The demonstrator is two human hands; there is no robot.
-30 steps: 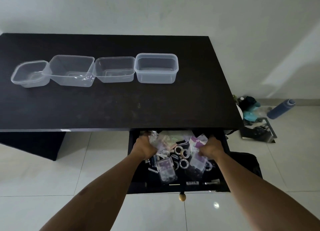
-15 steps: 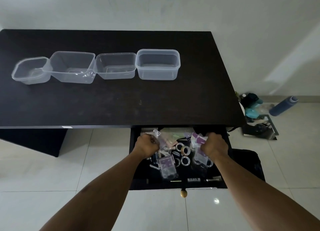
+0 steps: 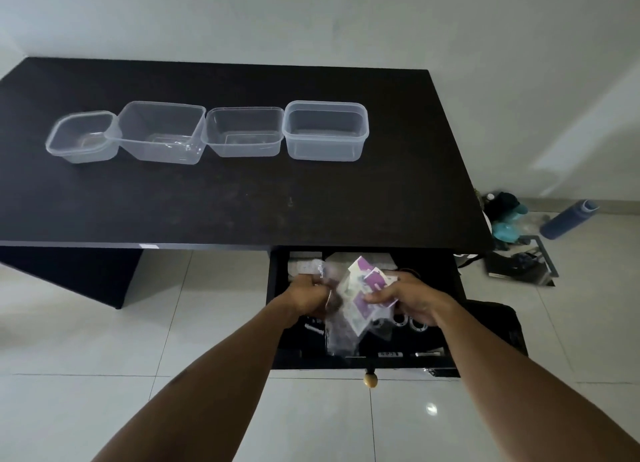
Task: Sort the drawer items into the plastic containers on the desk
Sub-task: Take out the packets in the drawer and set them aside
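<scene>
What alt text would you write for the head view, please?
Over an open drawer under a dark desk, the left hand grips clear bags and the right hand grips purple-and-white packets. Four empty clear plastic containers stand in a row on the desk.

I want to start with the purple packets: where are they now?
In the head view, the purple packets are held in the right hand above the open drawer, just right of the left hand gripping clear bags.
</scene>
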